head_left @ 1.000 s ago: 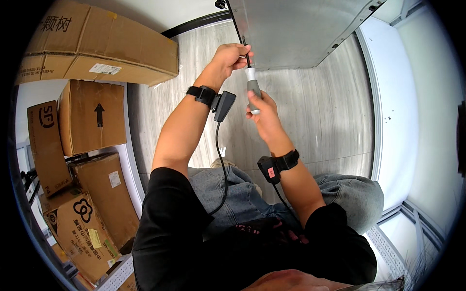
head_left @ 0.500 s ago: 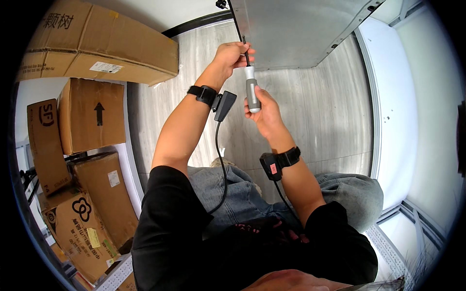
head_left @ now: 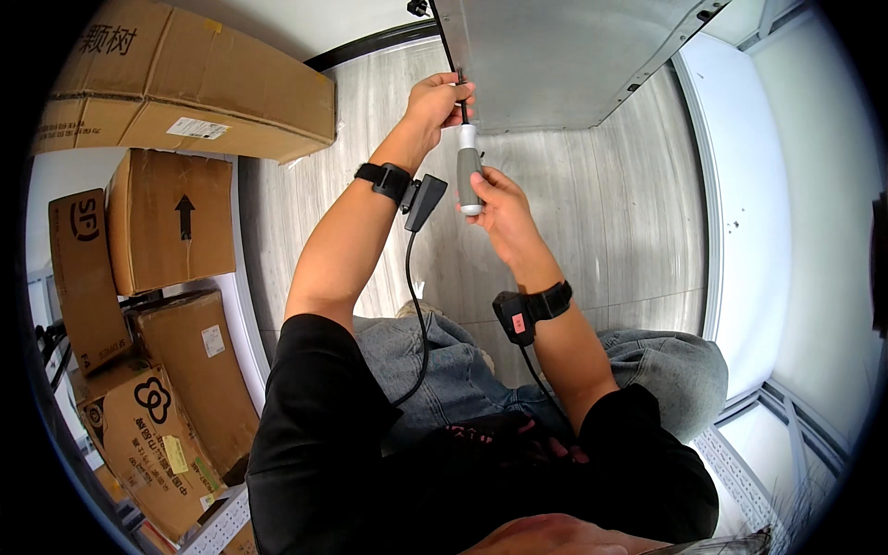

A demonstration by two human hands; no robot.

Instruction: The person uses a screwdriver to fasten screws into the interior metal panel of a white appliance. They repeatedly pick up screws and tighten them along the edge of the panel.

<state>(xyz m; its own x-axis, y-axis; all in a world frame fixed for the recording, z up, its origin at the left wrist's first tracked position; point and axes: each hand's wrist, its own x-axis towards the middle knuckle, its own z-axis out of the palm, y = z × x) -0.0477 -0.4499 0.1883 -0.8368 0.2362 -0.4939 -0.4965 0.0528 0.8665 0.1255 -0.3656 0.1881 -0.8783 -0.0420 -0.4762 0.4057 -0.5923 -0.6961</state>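
A screwdriver [head_left: 470, 165] with a grey and white handle and a dark shaft points away from me, its tip end at the left edge of a grey metal panel [head_left: 555, 69]. My left hand [head_left: 433, 104] is closed with its fingertips about the shaft, close to that edge. Around the handle's lower part my right hand [head_left: 504, 211] is closed, thumb on top and index finger partly raised beside it. Whatever the tip meets is too small to make out.
Stacked cardboard boxes [head_left: 180, 222] line the left side, with a long carton [head_left: 277, 102] at the far left. A white panel [head_left: 740, 203] borders the grey wood-patterned floor [head_left: 610, 222] on the right. Cables [head_left: 416, 314] run from black devices strapped to both wrists.
The screwdriver's handle has swung slightly left and stands straighter. My right hand's fingers have loosened and shifted on the handle. My left hand stays at the shaft.
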